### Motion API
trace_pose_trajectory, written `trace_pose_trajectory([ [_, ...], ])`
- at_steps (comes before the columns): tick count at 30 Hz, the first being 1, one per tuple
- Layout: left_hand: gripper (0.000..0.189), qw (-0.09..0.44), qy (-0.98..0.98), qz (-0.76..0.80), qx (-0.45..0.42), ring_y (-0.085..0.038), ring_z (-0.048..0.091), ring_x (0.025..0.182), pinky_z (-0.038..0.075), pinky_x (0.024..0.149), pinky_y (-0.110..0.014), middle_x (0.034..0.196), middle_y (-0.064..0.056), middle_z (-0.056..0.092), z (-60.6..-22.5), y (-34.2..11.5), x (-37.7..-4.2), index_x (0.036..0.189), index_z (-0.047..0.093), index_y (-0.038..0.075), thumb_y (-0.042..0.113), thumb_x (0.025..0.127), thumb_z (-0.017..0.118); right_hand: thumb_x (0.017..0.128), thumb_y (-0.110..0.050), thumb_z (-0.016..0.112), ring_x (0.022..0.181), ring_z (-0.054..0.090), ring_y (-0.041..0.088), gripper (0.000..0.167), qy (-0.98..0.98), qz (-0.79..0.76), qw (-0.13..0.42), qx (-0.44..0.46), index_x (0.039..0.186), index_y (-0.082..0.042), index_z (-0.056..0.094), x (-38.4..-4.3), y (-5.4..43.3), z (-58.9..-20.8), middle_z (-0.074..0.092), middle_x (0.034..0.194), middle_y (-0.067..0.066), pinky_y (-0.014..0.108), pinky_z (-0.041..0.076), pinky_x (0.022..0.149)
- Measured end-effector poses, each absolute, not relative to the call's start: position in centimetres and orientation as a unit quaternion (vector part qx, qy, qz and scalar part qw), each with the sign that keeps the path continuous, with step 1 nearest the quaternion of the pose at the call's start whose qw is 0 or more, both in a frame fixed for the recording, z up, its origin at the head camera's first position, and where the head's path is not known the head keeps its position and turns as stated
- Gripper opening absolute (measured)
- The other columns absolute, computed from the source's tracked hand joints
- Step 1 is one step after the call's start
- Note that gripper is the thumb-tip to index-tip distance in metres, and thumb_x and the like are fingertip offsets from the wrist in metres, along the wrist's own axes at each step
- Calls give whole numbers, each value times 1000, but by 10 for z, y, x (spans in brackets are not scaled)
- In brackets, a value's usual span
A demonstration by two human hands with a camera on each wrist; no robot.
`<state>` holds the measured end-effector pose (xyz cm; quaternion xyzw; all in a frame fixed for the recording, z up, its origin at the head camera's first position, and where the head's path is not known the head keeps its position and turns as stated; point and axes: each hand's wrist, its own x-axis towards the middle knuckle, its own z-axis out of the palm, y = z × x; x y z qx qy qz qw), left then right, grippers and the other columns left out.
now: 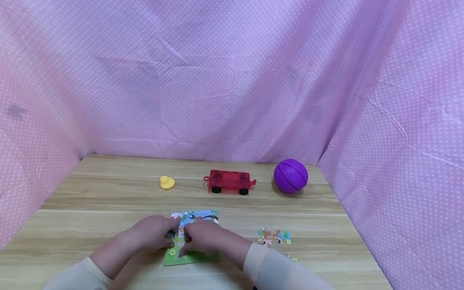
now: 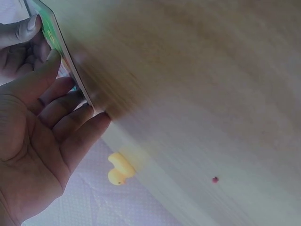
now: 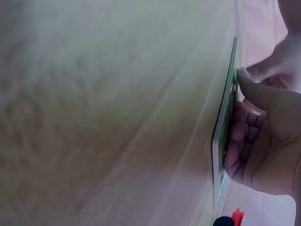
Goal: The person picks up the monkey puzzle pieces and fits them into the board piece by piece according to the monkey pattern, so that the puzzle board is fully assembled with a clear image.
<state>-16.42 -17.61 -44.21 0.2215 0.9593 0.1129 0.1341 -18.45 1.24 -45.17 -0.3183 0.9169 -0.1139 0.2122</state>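
Note:
A flat puzzle board with a bright picture of blue sky, green ground and a yellow flower lies on the table, in front of the person. At its left edge is the left hand; in the left wrist view its thumb reaches onto the picture and its fairly straight fingers touch the border. Over the middle of the board rests the right hand, thumb on the surface. The right wrist view shows its other fingers curled against the board, and whether they pinch a piece I cannot tell. The hands cover part of the picture.
Loose jigsaw pieces lie right of the board, partly behind the right sleeve. Farther back stand a yellow toy duck, a red toy wagon with black wheels and a purple ball. Pink dotted cloth hangs around the table.

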Motion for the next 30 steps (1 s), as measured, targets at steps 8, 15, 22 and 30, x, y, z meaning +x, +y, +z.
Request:
trace_pose_trajectory([
  [8,50,131,961,114,216,-14,46,67,40,63,-33,72,9,51,-442,-178,-163,127,63,14,25,81,79,89,-47,68,62,52,8,27,926,-98,223,-287,76,-24,59,-190,4,-450,58,67,-9,23,41,56],
  [15,55,126,958,126,225,-14,47,68,42,64,-35,74,8,53,-440,-179,-164,130,61,13,25,80,80,88,-44,70,65,54,10,24,924,-100,250,-271,80,-25,59,-193,3,-443,59,72,-8,26,43,59],
  [22,73,170,956,157,181,-13,54,85,50,85,-43,105,2,68,-443,-183,-163,144,51,18,30,79,82,92,-37,68,63,54,7,19,901,-176,253,-305,84,-24,57,-200,18,-447,59,72,-9,22,45,58],
  [30,84,126,959,165,193,-33,41,140,38,110,-53,155,-14,39,-449,-183,-156,149,40,6,27,79,82,90,-35,71,64,54,6,20,914,-157,219,-302,87,-24,54,-204,19,-453,59,74,-9,21,46,58],
])
